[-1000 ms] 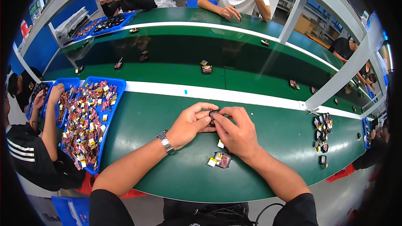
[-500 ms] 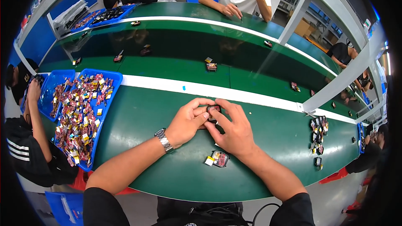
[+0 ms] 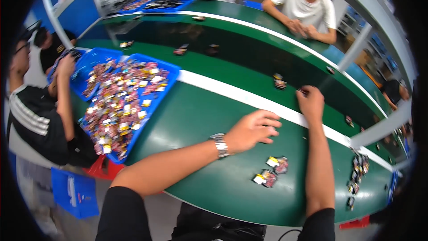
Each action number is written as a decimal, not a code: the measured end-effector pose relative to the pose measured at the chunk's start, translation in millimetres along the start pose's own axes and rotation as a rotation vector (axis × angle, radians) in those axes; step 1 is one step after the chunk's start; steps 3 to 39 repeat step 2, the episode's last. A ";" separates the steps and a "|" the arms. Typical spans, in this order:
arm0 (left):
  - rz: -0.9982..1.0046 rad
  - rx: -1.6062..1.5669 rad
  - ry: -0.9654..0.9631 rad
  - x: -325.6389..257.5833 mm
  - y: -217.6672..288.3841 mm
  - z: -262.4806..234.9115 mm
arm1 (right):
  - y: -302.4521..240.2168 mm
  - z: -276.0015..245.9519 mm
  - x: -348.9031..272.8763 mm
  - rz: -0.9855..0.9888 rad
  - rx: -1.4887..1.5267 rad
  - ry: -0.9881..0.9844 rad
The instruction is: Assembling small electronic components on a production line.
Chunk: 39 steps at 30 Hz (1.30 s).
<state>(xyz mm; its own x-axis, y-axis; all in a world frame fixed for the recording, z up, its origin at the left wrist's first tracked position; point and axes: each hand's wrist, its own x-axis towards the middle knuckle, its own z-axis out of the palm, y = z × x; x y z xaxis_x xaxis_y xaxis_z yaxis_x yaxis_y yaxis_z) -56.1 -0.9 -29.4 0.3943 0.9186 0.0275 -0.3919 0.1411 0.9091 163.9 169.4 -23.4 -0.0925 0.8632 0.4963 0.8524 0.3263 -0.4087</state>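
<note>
The right hand (image 3: 310, 102) is reaching forward across the green bench (image 3: 200, 120) to the white stripe (image 3: 249, 99) at its far edge, where half a second ago it was pressed together with the left hand (image 3: 252, 130) over a small dark piece near the body. Its grip is closing on something small and dark at the fingertips, just past the stripe; the piece (image 3: 302, 91) is too small and blurred to tell whether it is being held or has just been set down. That suggests the joint handling is finishing and the piece is going out toward the dark belt (image 3: 249, 58) beyond the stripe.

The left hand is hovering over the bench with fingers loosely spread, its grip open and holding nothing; a metal watch (image 3: 220, 144) is showing at the wrist. It has drawn apart from the right hand and is now sitting between the blue tray (image 3: 171, 73) of mixed red and yellow parts on the left and two small parts (image 3: 272, 172) lying near the bench's front edge, close to the right forearm.

More small pieces are lying on the belt, one pair (image 3: 279, 81) just left of the right hand. A row of parts (image 3: 358, 174) is lining the right end of the bench. Other people are working across the belt and at the left, one of them reaching into a second tray (image 3: 91, 60).
</note>
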 end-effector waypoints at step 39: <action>0.008 0.025 0.019 -15.3 10.5 -11.2 | -14.6 24.1 5.1 -0.047 -0.019 -0.038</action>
